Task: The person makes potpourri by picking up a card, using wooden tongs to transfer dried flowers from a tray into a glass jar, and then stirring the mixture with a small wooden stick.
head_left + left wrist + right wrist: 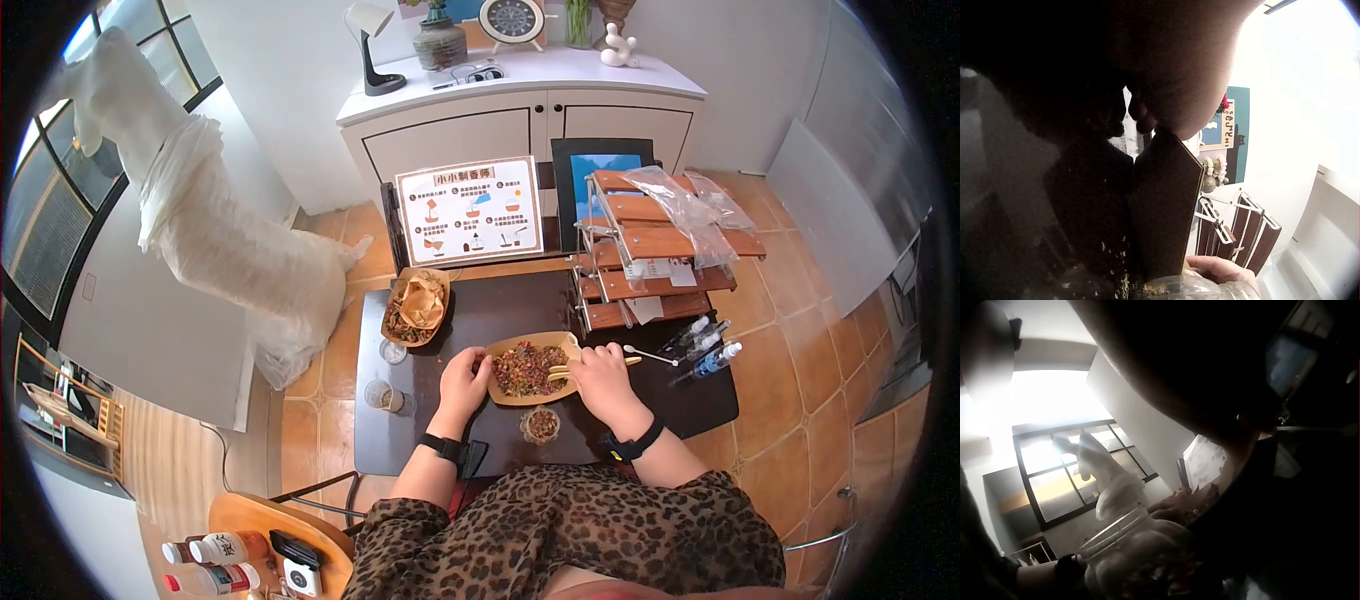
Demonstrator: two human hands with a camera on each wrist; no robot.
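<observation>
A kraft paper tray (520, 401) of dried petals and bits lies on the dark table. My left hand (465, 385) grips its left end; in the left wrist view that hand (1188, 69) is dark above the tray's wall (1169, 200). My right hand (605, 382), at the tray's right end, holds wooden tongs (560, 373), their tips in the petals. A glass jar (541, 425) with some of the mix stands just in front of the tray. The right wrist view shows the jar (1141, 540) close up, my right hand in shadow.
A second paper tray (445, 322) with petals and folded paper sits back left, near a small round lid (392, 352) and a clear cup (383, 396). Spray bottles (716, 360) and a white spoon (650, 355) lie right. A wooden rack (640, 208) and instruction sign (468, 211) stand behind.
</observation>
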